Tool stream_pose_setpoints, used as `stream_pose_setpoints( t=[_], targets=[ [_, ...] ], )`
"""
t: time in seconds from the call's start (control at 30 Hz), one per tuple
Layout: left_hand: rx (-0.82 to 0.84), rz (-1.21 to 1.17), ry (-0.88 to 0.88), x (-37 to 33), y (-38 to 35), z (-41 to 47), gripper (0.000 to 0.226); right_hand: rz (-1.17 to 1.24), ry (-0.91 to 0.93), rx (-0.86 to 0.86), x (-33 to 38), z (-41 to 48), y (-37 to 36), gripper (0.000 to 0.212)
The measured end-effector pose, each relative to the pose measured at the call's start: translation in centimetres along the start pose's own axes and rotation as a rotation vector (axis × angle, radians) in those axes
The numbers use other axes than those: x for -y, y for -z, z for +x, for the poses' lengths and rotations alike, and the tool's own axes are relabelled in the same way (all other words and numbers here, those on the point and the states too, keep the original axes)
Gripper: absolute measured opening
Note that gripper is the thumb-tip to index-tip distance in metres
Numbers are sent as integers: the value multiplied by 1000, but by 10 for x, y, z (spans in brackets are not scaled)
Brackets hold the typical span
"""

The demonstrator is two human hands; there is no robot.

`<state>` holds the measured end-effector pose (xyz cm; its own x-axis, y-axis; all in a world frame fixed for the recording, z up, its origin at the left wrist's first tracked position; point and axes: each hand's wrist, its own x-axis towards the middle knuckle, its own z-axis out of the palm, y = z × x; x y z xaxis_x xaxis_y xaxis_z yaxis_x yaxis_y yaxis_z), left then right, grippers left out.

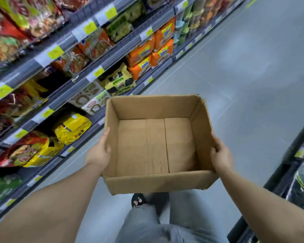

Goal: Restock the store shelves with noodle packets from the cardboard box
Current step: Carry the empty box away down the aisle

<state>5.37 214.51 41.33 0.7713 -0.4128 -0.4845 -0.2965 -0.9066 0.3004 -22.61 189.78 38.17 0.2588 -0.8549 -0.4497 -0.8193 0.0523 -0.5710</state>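
Observation:
An open brown cardboard box [198, 135] is held in the air in front of me, above the aisle floor. Nothing lies inside it; only its bare bottom shows. My left hand [99, 151] grips its left wall, thumb over the rim and the fingers hidden outside. My right hand [220, 151] grips the right wall the same way. Noodle packets fill the shelves on my left: yellow packs [72, 127], orange packs [147, 55] and black-and-yellow packs [118, 81].
Grey shelf rails with yellow price tags [98, 72] run along the left. Another shelf unit [302, 165] stands at the right edge. The grey aisle floor [253, 67] stretches ahead. My legs and a dark shoe [139, 199] show under the box.

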Motion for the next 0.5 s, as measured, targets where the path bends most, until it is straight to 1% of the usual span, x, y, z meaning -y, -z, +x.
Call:
stream_pose_setpoints(
  t=[0.07,0.23,0.4,0.5],
  targets=[
    [-15,22,-32,-46,-1,10,68,26,-18,-20,-3,22,33,60],
    [-29,6,-133,-152,-4,39,64,-1,-92,-96,-10,85,112,56],
    [2,-8,-200,-243,-3,72,65,-8,-184,-131,-9,139,165,56],
    [13,31,-199,-293,-1,95,65,-33,-191,-145,-4,177,193,56]
  ],
)
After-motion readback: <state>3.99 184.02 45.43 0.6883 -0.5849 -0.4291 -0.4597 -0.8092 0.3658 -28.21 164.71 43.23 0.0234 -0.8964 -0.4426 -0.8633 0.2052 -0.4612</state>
